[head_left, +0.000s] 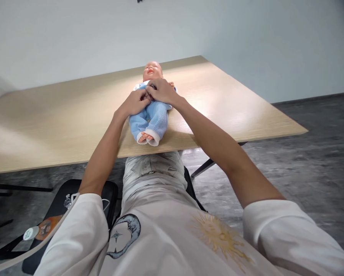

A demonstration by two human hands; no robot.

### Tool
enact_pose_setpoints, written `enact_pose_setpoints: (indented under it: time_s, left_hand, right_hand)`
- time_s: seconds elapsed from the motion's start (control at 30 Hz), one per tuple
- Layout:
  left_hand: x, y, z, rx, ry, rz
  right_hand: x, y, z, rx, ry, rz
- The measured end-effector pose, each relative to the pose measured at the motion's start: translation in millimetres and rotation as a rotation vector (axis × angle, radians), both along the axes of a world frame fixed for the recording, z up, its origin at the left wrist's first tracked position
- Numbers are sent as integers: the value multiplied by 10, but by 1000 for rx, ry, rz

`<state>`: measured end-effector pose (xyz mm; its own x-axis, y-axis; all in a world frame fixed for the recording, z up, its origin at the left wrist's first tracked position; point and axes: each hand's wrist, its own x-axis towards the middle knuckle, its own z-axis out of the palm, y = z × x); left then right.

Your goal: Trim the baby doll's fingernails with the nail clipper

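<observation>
A baby doll [151, 71] lies on its back on the wooden table, head away from me and bare feet near the front edge. It wears a light blue outfit [157, 115] with white cuffs. Over the doll's belly, my left hand [135, 102] has its fingers curled closed on the front of the blue top [142, 86]. My right hand [162, 92] is beside it, a little higher on the chest, with thumb and fingers pinched on the same cloth. A small dark patch shows by the right fingertips; I cannot make it out. The hands hide most of the doll's torso.
The pale wooden table [74, 115] runs to the white wall at the back. Left of my legs stands a black chair [71, 188] holding an orange-labelled bottle [46, 227] and a watch [68, 201]. A white cable [53, 232] passes along my left arm.
</observation>
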<state>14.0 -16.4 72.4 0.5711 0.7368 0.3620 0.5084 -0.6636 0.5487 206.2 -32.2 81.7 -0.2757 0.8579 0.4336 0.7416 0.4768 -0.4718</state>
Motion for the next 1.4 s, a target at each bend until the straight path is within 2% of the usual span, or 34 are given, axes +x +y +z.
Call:
enact_pose_setpoints:
  time_s: [0.43,0.67,0.87,1.4]
  left_hand:
    - [-9,29,-13,4,-23,-11]
    - [-11,35,4,19,59,30]
    - [-12,31,7,1,-3,-13]
    - [-27,62,50,-9,95,-24]
  right_hand:
    - [-19,-52,54,-35,5,1]
    - [-23,-74,73,-46,13,-3]
    - [-38,-114,98,-49,19,-11]
    - [-34,-68,99,-30,24,30]
